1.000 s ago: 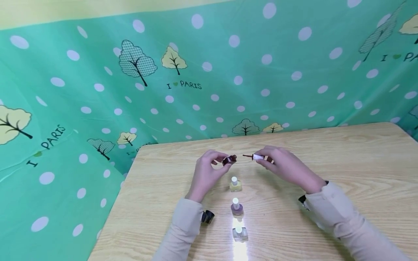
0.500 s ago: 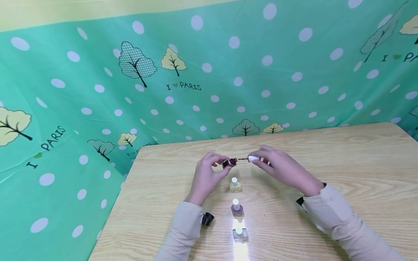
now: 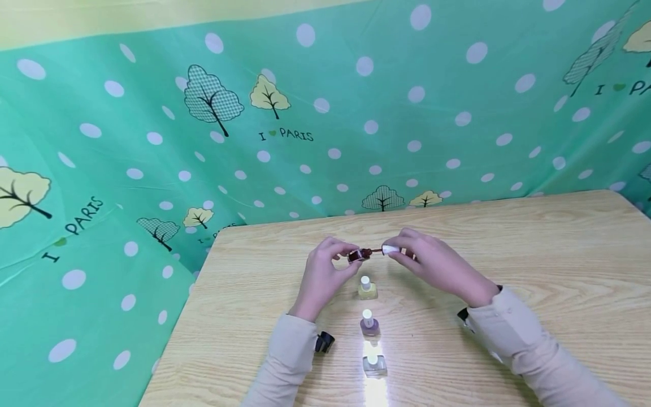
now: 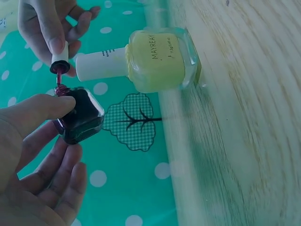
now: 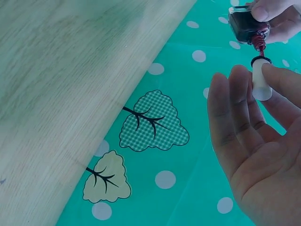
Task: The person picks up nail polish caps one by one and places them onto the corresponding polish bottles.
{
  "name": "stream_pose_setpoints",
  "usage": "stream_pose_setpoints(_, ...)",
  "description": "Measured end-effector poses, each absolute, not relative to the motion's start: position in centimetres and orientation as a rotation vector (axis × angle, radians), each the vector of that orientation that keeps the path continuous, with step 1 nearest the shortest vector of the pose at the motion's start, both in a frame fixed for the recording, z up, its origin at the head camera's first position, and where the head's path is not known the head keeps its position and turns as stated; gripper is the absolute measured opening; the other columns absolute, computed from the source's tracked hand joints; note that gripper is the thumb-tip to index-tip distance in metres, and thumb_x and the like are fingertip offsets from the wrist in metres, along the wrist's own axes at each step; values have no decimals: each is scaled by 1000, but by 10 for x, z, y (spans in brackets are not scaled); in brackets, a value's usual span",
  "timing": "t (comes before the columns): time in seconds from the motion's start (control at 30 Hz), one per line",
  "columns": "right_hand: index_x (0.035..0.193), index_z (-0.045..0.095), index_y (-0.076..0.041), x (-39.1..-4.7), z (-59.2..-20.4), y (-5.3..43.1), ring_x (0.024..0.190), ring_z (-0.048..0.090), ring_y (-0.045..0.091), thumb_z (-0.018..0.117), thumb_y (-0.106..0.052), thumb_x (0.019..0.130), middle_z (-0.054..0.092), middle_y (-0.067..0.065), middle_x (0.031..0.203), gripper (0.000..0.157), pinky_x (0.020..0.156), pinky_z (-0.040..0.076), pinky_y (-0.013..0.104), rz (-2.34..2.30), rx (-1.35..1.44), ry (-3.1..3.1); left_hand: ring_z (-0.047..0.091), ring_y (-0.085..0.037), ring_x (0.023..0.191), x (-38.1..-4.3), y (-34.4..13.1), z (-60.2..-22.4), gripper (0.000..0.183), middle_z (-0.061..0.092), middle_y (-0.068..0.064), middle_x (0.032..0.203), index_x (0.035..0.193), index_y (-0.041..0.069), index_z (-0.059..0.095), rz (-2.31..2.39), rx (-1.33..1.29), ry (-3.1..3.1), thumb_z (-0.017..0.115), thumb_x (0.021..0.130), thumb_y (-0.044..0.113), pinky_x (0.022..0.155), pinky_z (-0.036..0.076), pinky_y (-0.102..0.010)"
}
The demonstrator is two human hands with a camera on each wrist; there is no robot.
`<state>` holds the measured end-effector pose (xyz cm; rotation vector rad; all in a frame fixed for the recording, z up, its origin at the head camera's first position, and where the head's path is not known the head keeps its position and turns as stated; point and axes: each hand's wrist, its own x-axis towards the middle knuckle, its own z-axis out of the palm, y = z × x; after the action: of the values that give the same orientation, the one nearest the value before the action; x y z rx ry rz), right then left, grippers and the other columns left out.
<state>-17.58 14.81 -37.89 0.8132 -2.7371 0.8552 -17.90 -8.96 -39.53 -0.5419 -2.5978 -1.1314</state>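
My left hand (image 3: pixel 325 271) pinches a dark red nail polish bottle (image 4: pixel 81 115) between thumb and fingers, its threaded neck tipped toward the right. Facing it, my right hand (image 3: pixel 432 263) pinches the white brush cap (image 5: pixel 261 80) of that bottle. The brush's stem (image 4: pixel 59 77) reaches into the bottle's mouth, with a short length showing between cap and neck. Just in front of the hands a yellow nail polish bottle (image 3: pixel 367 289) stands upright with its white cap on.
A purple nail polish bottle (image 3: pixel 369 323) and a clear one (image 3: pixel 374 366) stand in line nearer me on the wooden table (image 3: pixel 244 316). Black wrist gear (image 3: pixel 324 342) shows beside the left sleeve. A green dotted cloth (image 3: pixel 325 141) hangs behind the table.
My right hand has moved left, bringing the brush from apart from the red bottle into its mouth. The left hand with the bottle has hardly moved.
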Motion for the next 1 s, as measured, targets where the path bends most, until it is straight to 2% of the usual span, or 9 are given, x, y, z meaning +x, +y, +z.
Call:
stream_pose_setpoints(0.2, 118, 71, -10, -176, -376, 144, 76, 56, 8, 64, -19, 97, 64, -2, 98, 23, 68, 51, 29, 846, 838, -2728, 64, -13, 94, -177, -88, -393, 26, 68, 2, 99, 105, 15, 76, -1094, -554, -2595, 82, 80, 15, 87, 51, -35)
stream_pose_setpoints(0.47, 113, 73, -13, -177, -376, 139, 72, 54, 6, 67, -17, 95, 64, -4, 96, 19, 63, 50, 24, 872, 882, -2712, 63, -14, 96, -173, -83, -391, 26, 68, 2, 101, 106, 14, 75, -1060, -589, -2614, 81, 81, 16, 91, 51, -36)
stream_pose_setpoints(1.0, 110, 71, -11, -180, -380, 137, 75, 51, 8, 61, -16, 99, 59, -5, 92, 16, 65, 49, 25, 1054, 914, -2748, 63, -14, 92, -171, -77, -393, 24, 67, 1, 98, 105, 12, 75, -1019, -637, -2579, 81, 82, 13, 88, 52, -31)
